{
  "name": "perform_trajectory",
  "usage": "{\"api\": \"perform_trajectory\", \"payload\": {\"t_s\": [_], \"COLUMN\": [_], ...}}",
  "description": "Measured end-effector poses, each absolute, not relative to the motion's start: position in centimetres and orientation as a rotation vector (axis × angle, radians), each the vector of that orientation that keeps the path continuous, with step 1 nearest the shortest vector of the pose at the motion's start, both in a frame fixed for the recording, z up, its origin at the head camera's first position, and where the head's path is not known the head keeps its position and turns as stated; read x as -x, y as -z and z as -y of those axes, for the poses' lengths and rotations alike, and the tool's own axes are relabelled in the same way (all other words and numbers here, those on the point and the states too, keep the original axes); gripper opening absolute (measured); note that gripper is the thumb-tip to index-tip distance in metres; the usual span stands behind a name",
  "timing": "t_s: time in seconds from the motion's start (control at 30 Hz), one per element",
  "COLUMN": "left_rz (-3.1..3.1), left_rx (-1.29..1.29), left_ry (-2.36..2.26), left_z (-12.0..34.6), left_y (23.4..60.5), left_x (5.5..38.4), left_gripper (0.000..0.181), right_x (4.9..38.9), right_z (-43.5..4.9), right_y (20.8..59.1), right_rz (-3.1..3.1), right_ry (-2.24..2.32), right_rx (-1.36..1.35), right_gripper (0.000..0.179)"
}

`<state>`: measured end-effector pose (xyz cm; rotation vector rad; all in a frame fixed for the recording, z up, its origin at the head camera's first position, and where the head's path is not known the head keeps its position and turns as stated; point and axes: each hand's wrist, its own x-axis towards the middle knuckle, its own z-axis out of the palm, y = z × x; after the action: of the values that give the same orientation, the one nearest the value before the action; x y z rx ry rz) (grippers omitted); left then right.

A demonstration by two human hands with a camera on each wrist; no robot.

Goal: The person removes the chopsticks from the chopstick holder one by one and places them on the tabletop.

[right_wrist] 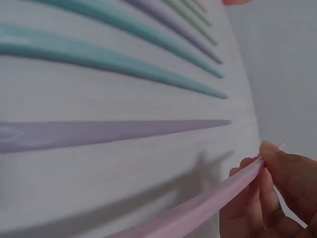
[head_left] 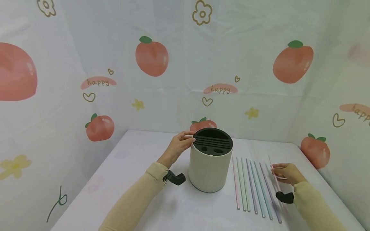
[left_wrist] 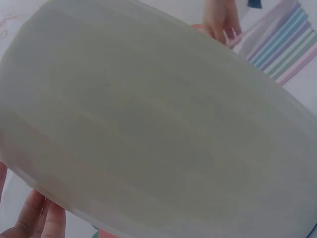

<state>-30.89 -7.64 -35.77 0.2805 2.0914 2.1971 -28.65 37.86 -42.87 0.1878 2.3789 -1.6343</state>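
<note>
A cream, round holder stands upright on the table, like a knife block. Its black top has long slots, two holes and a wide opening at the back. My left hand touches its upper left side at the rim, fingers fairly straight along the wall. On the right, my right hand pinches a thin pink stick between thumb and fingers, near its far end. The stick slants above the tabletop, casting a shadow. Beside it lies a long purple stick.
Several pastel sticks lie side by side between the holder and my right hand, among them a pink stick, a green stick and a blue stick. The white table meets a fruit-printed cloth backdrop behind.
</note>
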Motion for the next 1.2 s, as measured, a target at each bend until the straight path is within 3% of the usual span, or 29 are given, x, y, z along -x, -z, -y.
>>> {"api": "perform_trajectory", "payload": {"t_s": [0.37, 1.2], "left_rz": [-2.09, -2.096], "left_rx": [-0.295, -0.3], "left_ry": [-2.213, -2.203], "left_z": [7.7, 7.7], "left_y": [36.0, 36.0], "left_x": [30.9, 30.9], "left_gripper": [0.033, 0.033], "right_x": [28.4, 28.6], "right_z": [-36.9, -35.8], "right_y": [44.9, 45.0], "right_rz": [-2.474, -2.624], "right_ry": [1.548, 1.372], "right_rx": [-0.218, -0.361], "right_gripper": [0.037, 0.038]}}
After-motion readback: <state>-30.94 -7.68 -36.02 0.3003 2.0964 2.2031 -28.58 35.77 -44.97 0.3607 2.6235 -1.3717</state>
